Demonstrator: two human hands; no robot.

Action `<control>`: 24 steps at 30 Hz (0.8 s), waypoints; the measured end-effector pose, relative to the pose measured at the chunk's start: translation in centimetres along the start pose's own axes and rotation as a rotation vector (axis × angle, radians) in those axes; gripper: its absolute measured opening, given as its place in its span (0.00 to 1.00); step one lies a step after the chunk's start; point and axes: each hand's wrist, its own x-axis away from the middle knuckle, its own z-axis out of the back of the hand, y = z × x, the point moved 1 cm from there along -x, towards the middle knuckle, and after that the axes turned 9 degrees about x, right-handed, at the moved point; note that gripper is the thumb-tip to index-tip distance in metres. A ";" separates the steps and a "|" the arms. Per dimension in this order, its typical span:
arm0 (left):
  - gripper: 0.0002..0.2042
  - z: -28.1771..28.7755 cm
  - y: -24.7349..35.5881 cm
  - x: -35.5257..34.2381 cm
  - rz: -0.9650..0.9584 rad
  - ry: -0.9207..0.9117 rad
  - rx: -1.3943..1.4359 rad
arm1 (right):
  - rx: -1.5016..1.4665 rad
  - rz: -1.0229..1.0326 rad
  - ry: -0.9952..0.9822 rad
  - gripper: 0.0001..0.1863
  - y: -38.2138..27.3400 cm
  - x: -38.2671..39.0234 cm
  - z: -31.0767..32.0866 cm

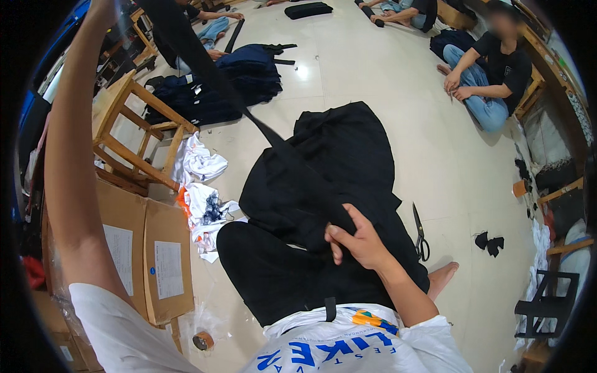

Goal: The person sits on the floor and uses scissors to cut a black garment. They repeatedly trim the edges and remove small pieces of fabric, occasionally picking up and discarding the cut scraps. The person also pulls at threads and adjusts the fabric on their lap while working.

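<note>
A long black cloth strip (217, 84) runs slantwise from the upper left edge down to my right hand (360, 241). The fingers and thumb of that hand are closed on its lower end, over my lap. My left arm is raised high at the left; the hand itself is cut off by the upper edge, close to where the strip leaves the picture. Beneath the strip, a large piece of black fabric (357, 140) is spread over the floor in front of my crossed legs. Black-handled scissors (421, 239) lie on the floor to the right of my knee.
On the left stand a wooden stool (140, 124), cardboard boxes (165, 261) and white cloth scraps (202, 161). Dark bundles (249, 71) lie beyond. A tape roll (203, 340) sits near me. Seated people (491, 74) work farther off. Black scraps (490, 243) lie at the right.
</note>
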 end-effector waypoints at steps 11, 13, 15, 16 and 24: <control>0.21 7.2 -15.9 2.5 0.417 -0.090 0.105 | -0.375 -0.164 -0.018 0.16 3.3 4.7 7.0; 0.21 8.1 -16.8 3.1 0.448 -0.064 0.134 | -0.344 -0.215 0.067 0.14 3.7 5.2 8.0; 0.20 8.3 -16.4 4.1 0.434 -0.055 0.119 | -0.367 -0.219 0.149 0.13 3.8 5.4 8.5; 0.20 8.0 -15.7 4.7 0.421 -0.056 0.097 | -0.357 -0.222 0.176 0.12 3.7 5.3 8.7; 0.16 -2.0 -1.5 16.3 0.252 -0.436 0.425 | -0.281 -0.238 0.244 0.08 0.5 2.3 5.0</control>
